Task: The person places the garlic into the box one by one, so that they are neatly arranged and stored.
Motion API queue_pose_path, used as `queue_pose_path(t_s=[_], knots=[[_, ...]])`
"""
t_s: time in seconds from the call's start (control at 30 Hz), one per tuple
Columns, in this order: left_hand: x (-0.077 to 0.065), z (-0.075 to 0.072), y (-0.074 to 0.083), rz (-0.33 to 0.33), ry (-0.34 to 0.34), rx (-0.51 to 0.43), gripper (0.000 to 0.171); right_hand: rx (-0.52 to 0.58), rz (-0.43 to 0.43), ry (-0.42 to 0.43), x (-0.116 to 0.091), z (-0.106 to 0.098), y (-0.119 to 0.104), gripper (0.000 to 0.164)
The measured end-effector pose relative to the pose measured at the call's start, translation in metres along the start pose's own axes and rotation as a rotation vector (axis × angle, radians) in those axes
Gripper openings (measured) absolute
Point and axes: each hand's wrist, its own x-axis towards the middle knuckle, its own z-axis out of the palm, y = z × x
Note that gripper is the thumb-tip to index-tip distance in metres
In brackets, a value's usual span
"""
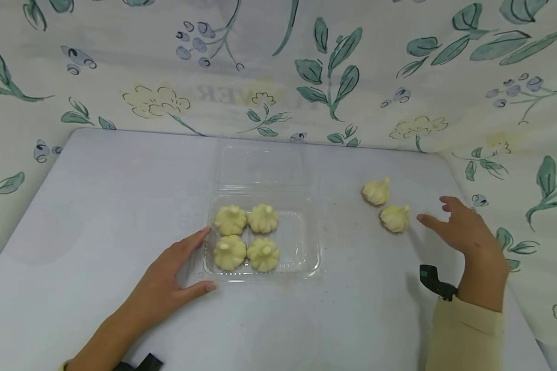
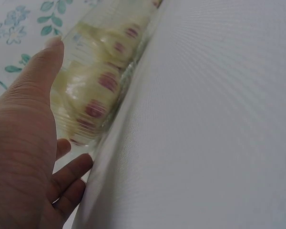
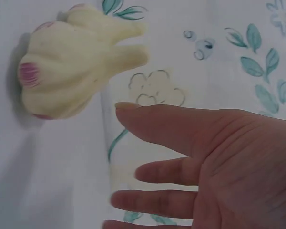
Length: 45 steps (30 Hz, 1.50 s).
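A clear plastic clamshell box (image 1: 299, 232) lies with its lid (image 1: 262, 162) folded back. Several garlic bulbs (image 1: 230, 252) sit in its left half, stems up. My left hand (image 1: 167, 281) is at the box's left side, fingertips at the wall and thumb by the front left corner. In the left wrist view the bulbs (image 2: 88, 93) show purple marks through the plastic. To the right, two more garlic bulbs, a rear one (image 1: 376, 192) and a front one (image 1: 394, 219), lie on the table. My right hand (image 1: 461, 229) hovers just right of them, fingers spread, holding nothing.
The white table (image 1: 120, 206) meets a leaf-and-flower patterned cloth (image 1: 260, 67) along its back and right edges. Each wrist wears a black camera mount, the right one (image 1: 436, 281) beside a beige sleeve (image 1: 466, 335).
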Motion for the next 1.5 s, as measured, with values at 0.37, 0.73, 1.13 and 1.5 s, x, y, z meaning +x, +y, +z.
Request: queue_pose_path(t_s=[0.37,0.73,1.13,1.5], knots=[[0.001,0.000,0.000,-0.008,-0.013,0.011,0.107,0.008,0.035,-0.132,0.013,0.010,0.009,0.083],[0.002,0.000,0.000,-0.018,-0.016,-0.003,0.106,0.027,0.012,-0.139,0.018,0.014,0.003,0.084],[0.002,-0.002,0.002,-0.033,-0.027,0.002,0.107,0.056,-0.145,-0.115,0.019,0.030,-0.029,0.079],[0.002,-0.002,0.002,-0.038,-0.029,-0.009,0.106,0.053,-0.193,-0.089,0.024,0.043,-0.050,0.071]])
